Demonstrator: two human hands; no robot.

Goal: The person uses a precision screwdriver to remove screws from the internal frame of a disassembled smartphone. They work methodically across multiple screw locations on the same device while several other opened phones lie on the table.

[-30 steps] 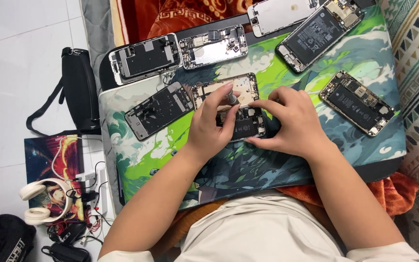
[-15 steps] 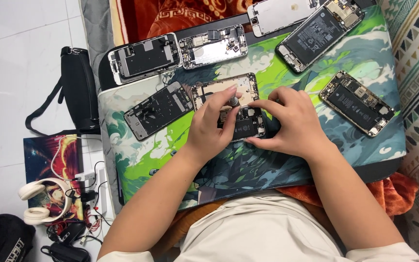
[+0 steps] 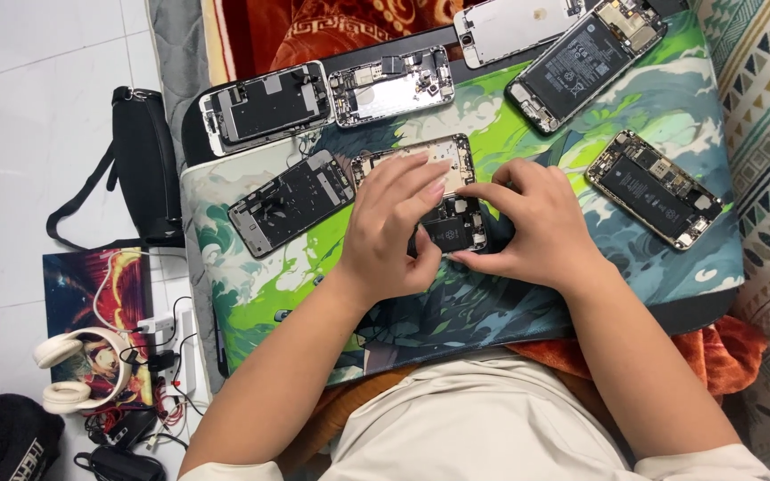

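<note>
Both hands meet over an opened phone [image 3: 450, 230] with its dark battery showing, lying in the middle of a green and blue printed mat [image 3: 251, 312]. My left hand [image 3: 394, 232] rests on the phone's left side, fingers reaching up over a pale opened phone frame [image 3: 416, 156] behind it. My right hand [image 3: 535, 227] grips the phone's right edge, fingertips curled on it. Much of the phone is hidden under the hands.
Several other opened phones lie on the mat: one left [image 3: 290, 201], two at the back left [image 3: 266, 105] [image 3: 391, 85], two at the back right [image 3: 586, 62] [image 3: 514, 22], one right [image 3: 652, 188]. A black bag [image 3: 147, 165], white headphones [image 3: 77, 374] and cables sit on the floor at left.
</note>
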